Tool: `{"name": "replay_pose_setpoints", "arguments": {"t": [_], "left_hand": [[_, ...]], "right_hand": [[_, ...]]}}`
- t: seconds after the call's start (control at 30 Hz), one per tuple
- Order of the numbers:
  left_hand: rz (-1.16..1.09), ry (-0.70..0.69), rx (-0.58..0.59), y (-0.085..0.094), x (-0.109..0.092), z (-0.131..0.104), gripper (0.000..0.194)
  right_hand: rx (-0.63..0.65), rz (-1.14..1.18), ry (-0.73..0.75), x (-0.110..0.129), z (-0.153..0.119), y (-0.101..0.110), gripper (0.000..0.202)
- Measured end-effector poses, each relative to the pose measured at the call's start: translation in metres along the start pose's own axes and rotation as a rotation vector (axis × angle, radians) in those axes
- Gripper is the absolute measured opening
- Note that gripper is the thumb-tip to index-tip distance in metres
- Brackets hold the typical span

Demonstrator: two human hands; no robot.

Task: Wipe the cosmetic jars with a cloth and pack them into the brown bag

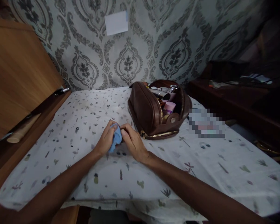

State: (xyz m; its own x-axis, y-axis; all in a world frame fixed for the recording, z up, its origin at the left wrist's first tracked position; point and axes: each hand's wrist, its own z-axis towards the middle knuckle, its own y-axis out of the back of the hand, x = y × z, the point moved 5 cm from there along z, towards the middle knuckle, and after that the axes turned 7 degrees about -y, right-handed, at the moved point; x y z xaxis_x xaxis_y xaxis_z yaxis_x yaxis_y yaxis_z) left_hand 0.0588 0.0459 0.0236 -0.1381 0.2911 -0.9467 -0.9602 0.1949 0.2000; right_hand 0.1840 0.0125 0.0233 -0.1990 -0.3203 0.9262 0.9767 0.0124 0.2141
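Observation:
My left hand is closed around a crumpled light-blue cloth, one end of which hangs below the fingers. Right beside it, my right hand has its fingers curled and its thumb pressed in, meeting the cloth's edge. Something dark and thin shows between the two hands, too small to name. Both hands are just above the printed white sheet on the table. Beyond my right hand stands a brown leather toiletry bag, unzipped, with a pink-capped container and several bottles inside.
A blurred-out flat item lies right of the bag. A wooden panel rises on the left, with a tan cylinder near its foot. Patterned wallpaper carries a white paper. A dark surface with clutter borders the right side.

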Motion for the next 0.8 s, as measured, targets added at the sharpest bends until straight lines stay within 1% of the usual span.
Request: {"name": "replay_pose_setpoints", "arguments": {"t": [0.07,0.13,0.17,0.23,0.33,0.4,0.47,0.53,0.6,0.7,0.8], "left_hand": [[-0.137,0.136,-0.035,0.001,0.012,0.002,0.015],[-0.271,0.222,-0.063,0.001,0.02,0.005,0.012],[-0.324,0.236,-0.068,0.001,0.023,0.006,0.014],[-0.388,0.222,-0.074,0.001,0.024,0.008,0.021],[-0.389,0.16,-0.06,0.003,0.019,0.008,0.031],[-0.31,0.08,-0.014,0.005,0.012,0.007,0.036],[-0.179,-0.02,0.033,0.006,0.004,0.006,0.039],[-0.069,-0.094,0.061,0.007,-0.001,0.005,0.038],[-0.018,-0.137,0.064,0.008,-0.003,0.005,0.033],[-0.011,-0.148,0.065,0.01,-0.002,0.006,0.032],[-0.073,-0.083,0.09,0.01,0.004,0.007,0.038]], "right_hand": [[0.018,0.093,-0.041,-0.004,0.002,-0.002,0.029],[0.048,0.258,-0.141,-0.011,0.006,-0.005,0.034],[0.063,0.369,-0.203,-0.014,0.008,-0.007,0.038],[0.092,0.605,-0.318,-0.019,0.011,-0.011,0.044],[0.079,0.846,-0.404,-0.024,0.015,-0.013,0.046],[0.045,0.907,-0.43,-0.027,0.017,-0.012,0.045],[0.02,0.933,-0.443,-0.031,0.018,-0.011,0.043],[0.026,0.951,-0.462,-0.034,0.019,-0.011,0.041],[0.052,0.967,-0.498,-0.038,0.018,-0.012,0.04],[0.08,0.983,-0.537,-0.041,0.017,-0.014,0.037],[0.079,0.984,-0.532,-0.042,0.017,-0.013,0.035]]}}
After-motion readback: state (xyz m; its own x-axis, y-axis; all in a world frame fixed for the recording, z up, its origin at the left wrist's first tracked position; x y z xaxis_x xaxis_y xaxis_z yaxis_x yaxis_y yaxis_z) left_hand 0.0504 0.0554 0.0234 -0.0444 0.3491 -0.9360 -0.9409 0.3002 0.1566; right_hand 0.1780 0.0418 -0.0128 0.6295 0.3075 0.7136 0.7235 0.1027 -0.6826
